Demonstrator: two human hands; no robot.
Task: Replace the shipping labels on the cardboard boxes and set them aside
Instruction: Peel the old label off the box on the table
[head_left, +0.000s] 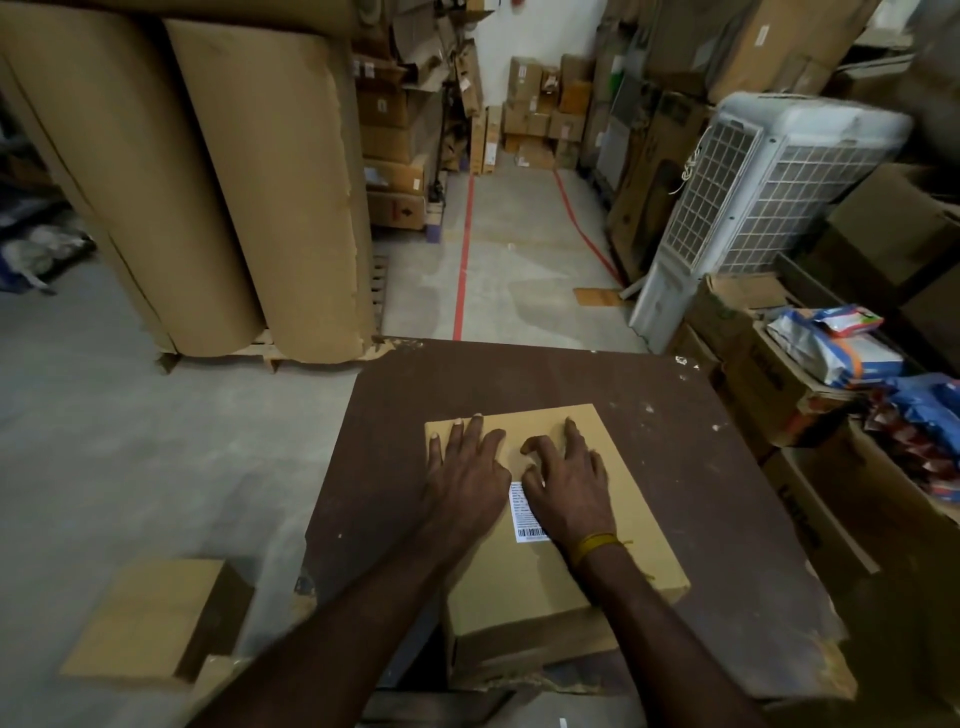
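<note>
Grip: left hand (465, 470) flat, right hand (563, 480) half-curled — pressing label (524, 514) | box (613, 457) mid-table (727, 493)

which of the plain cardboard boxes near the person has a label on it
The box on the brown table, under both hands, has a white barcode label on top. The box on the floor to its left shows none.

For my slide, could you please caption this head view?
Both hands, left and right, press a white shipping label onto a cardboard box on a brown table.
</note>
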